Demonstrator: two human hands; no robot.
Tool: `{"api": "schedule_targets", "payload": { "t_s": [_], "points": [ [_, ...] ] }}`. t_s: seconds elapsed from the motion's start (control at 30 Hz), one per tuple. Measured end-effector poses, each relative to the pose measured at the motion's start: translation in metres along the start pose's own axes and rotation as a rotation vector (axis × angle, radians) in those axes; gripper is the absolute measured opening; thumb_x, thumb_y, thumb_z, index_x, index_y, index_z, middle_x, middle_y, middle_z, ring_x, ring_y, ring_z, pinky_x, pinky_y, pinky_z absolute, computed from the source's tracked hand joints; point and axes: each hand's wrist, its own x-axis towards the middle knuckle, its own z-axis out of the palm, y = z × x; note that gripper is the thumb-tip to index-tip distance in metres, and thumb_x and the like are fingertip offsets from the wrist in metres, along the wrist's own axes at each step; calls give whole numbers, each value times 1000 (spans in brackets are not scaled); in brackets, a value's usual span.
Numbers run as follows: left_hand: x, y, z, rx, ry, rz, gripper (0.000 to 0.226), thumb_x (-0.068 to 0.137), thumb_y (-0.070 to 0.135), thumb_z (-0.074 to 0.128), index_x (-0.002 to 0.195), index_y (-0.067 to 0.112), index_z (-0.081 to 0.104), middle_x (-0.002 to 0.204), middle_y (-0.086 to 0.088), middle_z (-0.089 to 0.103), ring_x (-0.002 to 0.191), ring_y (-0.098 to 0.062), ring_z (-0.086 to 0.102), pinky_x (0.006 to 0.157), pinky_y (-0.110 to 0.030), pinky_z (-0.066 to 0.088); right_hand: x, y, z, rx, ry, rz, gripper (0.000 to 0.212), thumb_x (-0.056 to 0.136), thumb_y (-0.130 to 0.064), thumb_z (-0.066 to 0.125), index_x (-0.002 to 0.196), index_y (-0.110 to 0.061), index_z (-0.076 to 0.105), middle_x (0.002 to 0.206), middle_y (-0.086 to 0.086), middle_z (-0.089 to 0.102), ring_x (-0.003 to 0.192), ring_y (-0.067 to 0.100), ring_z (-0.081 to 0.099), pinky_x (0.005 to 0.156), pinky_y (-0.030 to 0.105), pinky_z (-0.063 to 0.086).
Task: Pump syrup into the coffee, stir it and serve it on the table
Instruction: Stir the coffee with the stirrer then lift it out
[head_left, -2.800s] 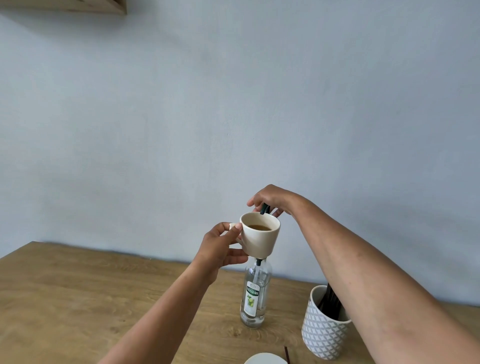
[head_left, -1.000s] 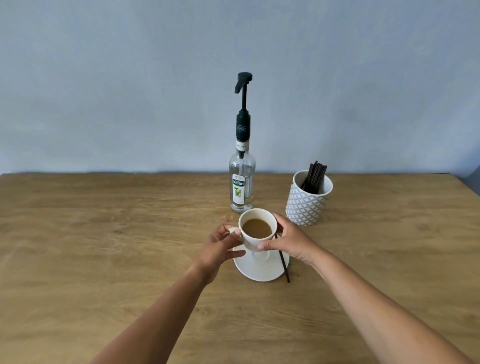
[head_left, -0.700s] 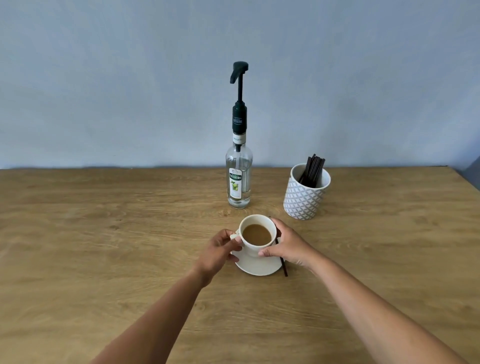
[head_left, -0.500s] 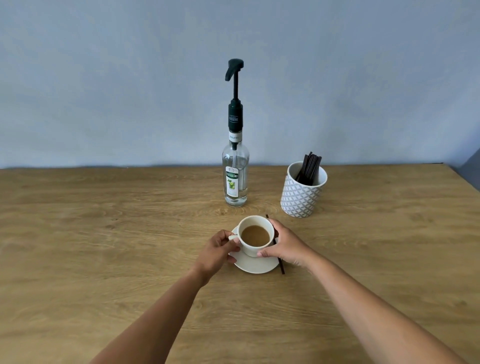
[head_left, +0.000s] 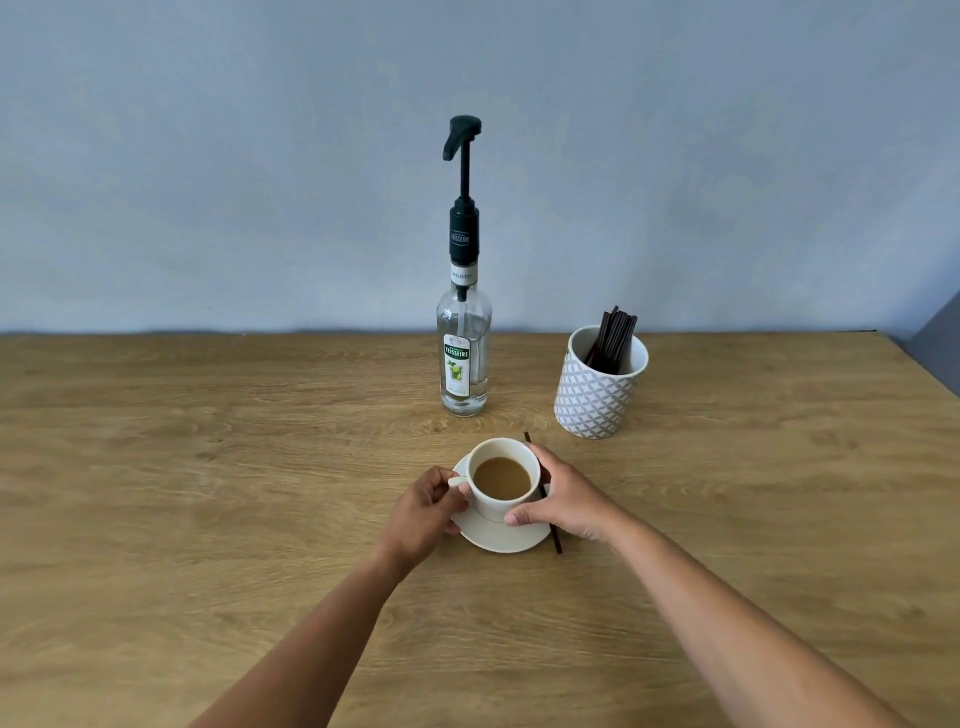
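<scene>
Just below the frame's centre, your left hand (head_left: 423, 512) is pinching the handle of the coffee cup (head_left: 503, 478), which is sitting on its saucer (head_left: 501, 538) on the worktop (head_left: 208, 467). Your right hand (head_left: 563, 501) is wrapping around the cup's right side, above a dark stirrer (head_left: 556, 540). The syrup bottle (head_left: 464, 358) is standing above them, the patterned stirrer holder (head_left: 597, 395) to its right.

Cream cup (head_left: 503, 506) holding light brown coffee (head_left: 502, 478), cream saucer (head_left: 498, 538), clear bottle (head_left: 464, 358) wearing a green-and-white label, dark green pump (head_left: 462, 156), grey-and-white diamond-patterned holder (head_left: 595, 397), dark brown sticks (head_left: 613, 338), tan wood-grain table (head_left: 208, 493), pale blue wall (head_left: 208, 156).
</scene>
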Motion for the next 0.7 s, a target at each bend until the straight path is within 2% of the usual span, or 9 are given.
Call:
{"api": "schedule_targets", "payload": {
  "t_s": [0.07,0.13,0.23,0.33,0.4,0.47,0.57,0.6,0.7],
  "points": [
    [0,-1,0,-11,9,0,19,94,27,64,102,10,63,84,-2,71,79,-10,66,63,-27,56,-3,-4,-9,23,-6,17,96,50,-41,93,132,-45,43,120,-21,60,109,-7,56,90,16,47],
    [-1,-2,0,-41,24,-2,14,94,26,65,101,14,63,79,5,73,77,-7,67,61,-24,55,-6,-8,-21,74,58,18,96,59,-50,85,141,-32,41,123,-15,58,112,-3,55,86,16,48],
    [-2,-2,1,-91,63,8,14,92,25,68,103,18,62,83,4,74,78,-7,68,62,-26,56,-3,-11,-33,79,215,70,64,76,-51,72,132,-26,55,118,-7,64,101,4,63,69,18,51],
    [-2,-1,1,-90,82,19,14,90,24,69,101,18,63,89,-2,73,83,-10,69,66,-29,58,13,-7,-32,-5,390,217,26,89,-28,64,113,-19,68,97,-4,70,77,10,66,58,24,49],
    [-3,-1,1,-95,88,18,13,90,23,70,100,18,64,89,-1,74,84,-11,69,67,-30,58,24,-3,-28,-53,398,303,15,88,-23,61,97,-18,72,91,-1,72,74,13,65,59,27,50],
    [-3,-1,0,-94,91,15,12,90,23,70,99,17,65,90,-1,75,85,-10,69,67,-30,59,32,-3,-22,-91,391,356,12,84,-29,68,84,-17,71,91,2,72,78,16,63,69,33,53],
    [-4,0,1,-93,91,8,11,90,22,70,99,17,65,91,-3,74,86,-11,69,68,-30,60,44,-4,-18,-127,420,384,38,77,-35,76,93,0,72,91,12,74,86,26,68,82,41,55],
    [-4,1,1,-94,91,6,11,90,22,70,98,17,65,90,-2,74,86,-11,69,69,-31,60,47,-4,-18,-142,419,383,40,76,-34,76,95,0,72,94,12,74,90,28,68,84,42,54],
    [-5,3,2,-97,94,-3,10,90,22,70,98,18,65,90,0,74,86,-11,68,70,-31,59,53,-3,-18,-204,398,398,22,80,-27,71,90,-7,72,94,11,73,88,26,67,82,38,54]
  ]
}}
